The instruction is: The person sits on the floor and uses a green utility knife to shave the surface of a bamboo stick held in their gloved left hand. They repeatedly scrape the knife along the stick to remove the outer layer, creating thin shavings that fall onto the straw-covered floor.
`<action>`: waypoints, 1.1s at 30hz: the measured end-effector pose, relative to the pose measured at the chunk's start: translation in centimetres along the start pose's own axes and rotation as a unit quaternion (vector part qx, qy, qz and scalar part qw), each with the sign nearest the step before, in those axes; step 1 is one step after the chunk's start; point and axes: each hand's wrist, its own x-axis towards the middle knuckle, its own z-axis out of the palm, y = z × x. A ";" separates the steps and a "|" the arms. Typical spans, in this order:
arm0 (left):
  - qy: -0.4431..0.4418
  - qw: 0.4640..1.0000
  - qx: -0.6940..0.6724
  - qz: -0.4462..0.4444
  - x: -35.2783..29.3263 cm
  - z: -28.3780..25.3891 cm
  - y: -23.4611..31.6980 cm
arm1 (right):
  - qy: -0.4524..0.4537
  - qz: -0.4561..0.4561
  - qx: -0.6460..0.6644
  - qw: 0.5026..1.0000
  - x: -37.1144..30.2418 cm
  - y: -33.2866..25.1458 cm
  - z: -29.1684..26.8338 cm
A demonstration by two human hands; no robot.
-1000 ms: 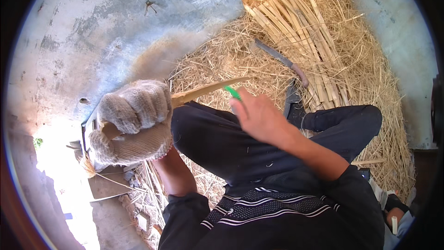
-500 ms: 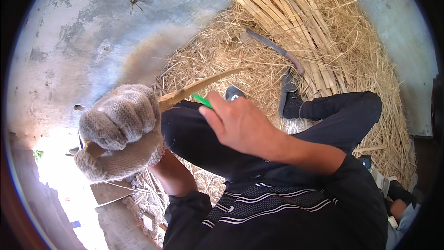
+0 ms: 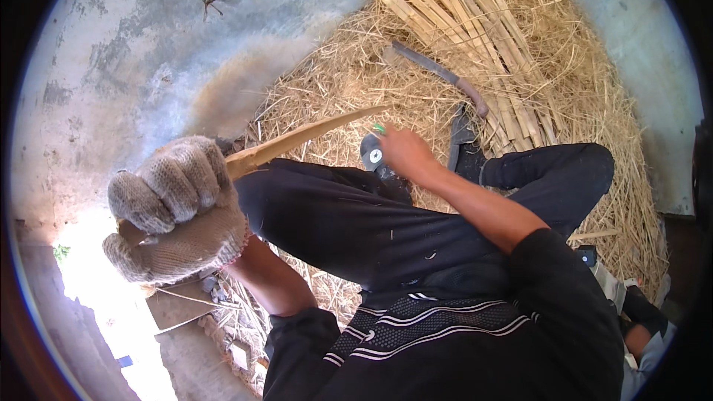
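My left hand [image 3: 174, 208], in a thick grey-beige knitted glove, is closed round a strip of split bamboo or wood [image 3: 297, 137]. The strip sticks out past the glove to the right and narrows to a thin tip. Bare, my right hand [image 3: 408, 156] is closed just below and beyond that tip, above my shoe. A bit of a green tool [image 3: 379, 128] pokes out of its fingers; the rest of the tool is hidden in the fist. I cannot tell whether it touches the strip.
Straw [image 3: 587, 104] covers the ground past my folded legs [image 3: 319, 223]. A bundle of pale split strips [image 3: 475, 37] lies on it, with a curved, wooden-handled blade [image 3: 431, 67] beside them. A stained grey wall or slab [image 3: 148, 37] rises at left. Someone's sleeve [image 3: 646, 312] shows at lower right.
My right hand has moved away from the glove, up and right to the strip's tip. The gloved hand and strip have shifted slightly left.
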 end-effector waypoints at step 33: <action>-0.048 0.995 0.081 -0.021 0.7 1.9 -0.6 | 0.008 0.036 0.075 0.997 2.2 2.6 0.0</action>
